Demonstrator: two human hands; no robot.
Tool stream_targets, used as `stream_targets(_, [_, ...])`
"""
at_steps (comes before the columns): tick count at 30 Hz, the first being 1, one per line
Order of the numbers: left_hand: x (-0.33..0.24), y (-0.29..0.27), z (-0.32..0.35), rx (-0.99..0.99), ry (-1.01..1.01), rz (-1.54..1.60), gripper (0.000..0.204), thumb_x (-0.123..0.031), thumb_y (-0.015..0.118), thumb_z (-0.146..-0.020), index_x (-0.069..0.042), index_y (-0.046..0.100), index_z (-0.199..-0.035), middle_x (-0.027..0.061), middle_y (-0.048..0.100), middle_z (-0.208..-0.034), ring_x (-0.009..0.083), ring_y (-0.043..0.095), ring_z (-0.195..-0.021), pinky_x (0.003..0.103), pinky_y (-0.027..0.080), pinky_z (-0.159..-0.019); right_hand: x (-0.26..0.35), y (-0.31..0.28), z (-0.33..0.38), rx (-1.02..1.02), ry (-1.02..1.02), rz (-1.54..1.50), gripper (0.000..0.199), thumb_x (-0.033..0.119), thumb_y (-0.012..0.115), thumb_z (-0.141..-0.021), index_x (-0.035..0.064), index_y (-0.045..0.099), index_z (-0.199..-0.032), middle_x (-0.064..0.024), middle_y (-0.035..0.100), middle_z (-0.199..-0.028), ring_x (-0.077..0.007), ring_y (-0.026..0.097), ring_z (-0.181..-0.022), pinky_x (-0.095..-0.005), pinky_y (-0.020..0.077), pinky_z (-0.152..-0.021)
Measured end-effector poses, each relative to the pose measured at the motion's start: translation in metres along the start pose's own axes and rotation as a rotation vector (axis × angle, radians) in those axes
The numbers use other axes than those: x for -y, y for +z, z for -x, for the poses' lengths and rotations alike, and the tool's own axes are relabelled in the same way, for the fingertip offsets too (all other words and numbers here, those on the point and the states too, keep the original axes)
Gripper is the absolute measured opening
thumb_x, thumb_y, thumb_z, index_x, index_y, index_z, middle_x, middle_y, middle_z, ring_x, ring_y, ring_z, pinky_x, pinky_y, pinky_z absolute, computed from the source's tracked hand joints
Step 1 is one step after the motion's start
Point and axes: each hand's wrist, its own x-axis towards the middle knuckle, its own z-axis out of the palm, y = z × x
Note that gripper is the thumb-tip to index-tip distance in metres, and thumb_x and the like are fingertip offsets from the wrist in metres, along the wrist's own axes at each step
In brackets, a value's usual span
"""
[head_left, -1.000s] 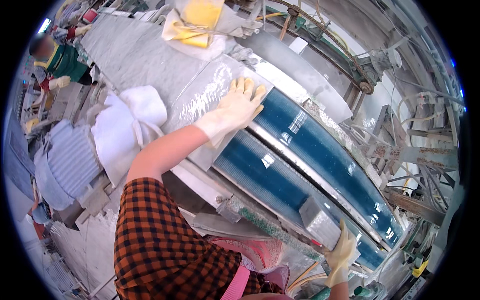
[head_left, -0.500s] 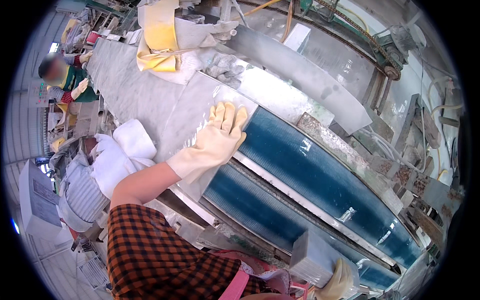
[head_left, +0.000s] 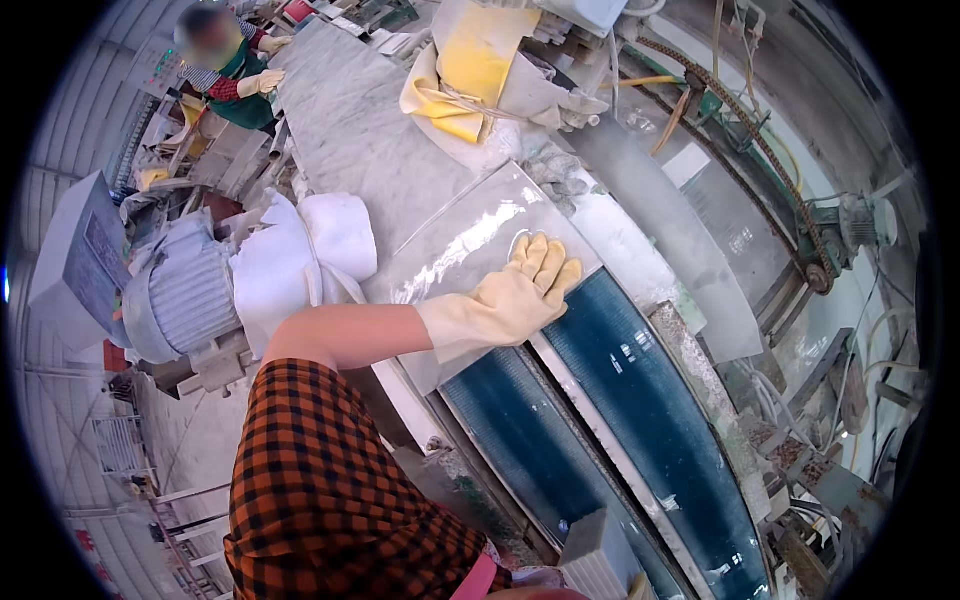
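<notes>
My left hand (head_left: 520, 292) wears a pale yellow rubber glove and lies flat, palm down, on the near end of a wet, glossy grey stone slab (head_left: 455, 245). The fingers are stretched out and hold nothing. The slab's near end rests over two blue ribbed conveyor belts (head_left: 640, 390) that run toward the lower right. My bare forearm and a checked orange-and-black sleeve (head_left: 320, 490) come in from below. My right hand is out of the picture.
A long grey stone surface (head_left: 350, 120) stretches to the far left. A yellow and white cloth bundle (head_left: 470, 70) hangs over it. A white cloth (head_left: 300, 260) covers a ribbed grey motor (head_left: 185, 290). Another person (head_left: 235, 70) works at the far end. A chain drive (head_left: 770, 160) runs along the right.
My gloved left hand stays flat on the slab while the view swings left. My right hand, seen at the lower right before, has left the picture.
</notes>
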Motion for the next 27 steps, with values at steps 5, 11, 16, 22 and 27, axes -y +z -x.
stream_targets(5, [0.001,0.012,-0.001,0.067,0.041,0.058,0.064,-0.027,0.045,-0.101,0.01,0.034,-0.152,0.039,0.037,-0.153,0.0589,0.034,-0.144,0.066,0.025,-0.122,0.005,-0.005,0.005,0.089,0.112,0.017,0.105,0.028,0.087,-0.06,0.0031,0.045,-0.152,-0.0265,0.065,-0.127,-0.0487,0.062,-0.112,-0.0528,0.052,-0.097])
stream_targets(11, [-0.002,0.006,0.0,0.014,0.106,0.008,0.059,-0.02,0.039,-0.103,0.017,0.034,-0.15,0.0451,0.035,-0.151,0.061,0.035,-0.143,0.067,0.031,-0.119,0.004,0.006,0.009,0.064,0.124,0.134,0.106,0.027,0.09,-0.059,0.0079,0.044,-0.153,-0.0248,0.066,-0.125,-0.046,0.063,-0.113,-0.0526,0.0522,-0.096])
stream_targets(16, [-0.004,0.001,0.002,-0.06,0.133,-0.025,0.057,-0.014,0.04,-0.102,0.017,0.035,-0.149,0.0451,0.04,-0.148,0.0606,0.04,-0.14,0.067,0.036,-0.116,0.029,-0.007,0.004,0.019,0.097,0.134,0.102,0.025,0.088,-0.063,0.0067,0.045,-0.152,-0.0249,0.066,-0.126,-0.0465,0.063,-0.113,-0.0528,0.0515,-0.096])
stream_targets(22, [-0.007,0.017,0.001,-0.153,0.091,-0.068,0.057,-0.024,0.044,-0.102,0.01,0.039,-0.148,0.0371,0.045,-0.145,0.054,0.042,-0.138,0.065,0.037,-0.115,0.045,0.013,0.009,-0.018,0.064,0.147,0.099,0.021,0.088,-0.063,0.0037,0.045,-0.151,-0.0273,0.065,-0.125,-0.0483,0.061,-0.113,-0.053,0.0496,-0.096])
stream_targets(27, [-0.015,0.005,0.004,-0.154,0.059,-0.102,0.055,-0.021,0.044,-0.101,0.009,0.042,-0.146,0.0353,0.047,-0.144,0.0518,0.046,-0.135,0.063,0.037,-0.115,0.058,0.047,0.014,-0.086,0.033,0.152,0.097,0.018,0.087,-0.064,0.0012,0.045,-0.149,-0.0293,0.064,-0.125,-0.0499,0.06,-0.113,-0.0532,0.0479,-0.097])
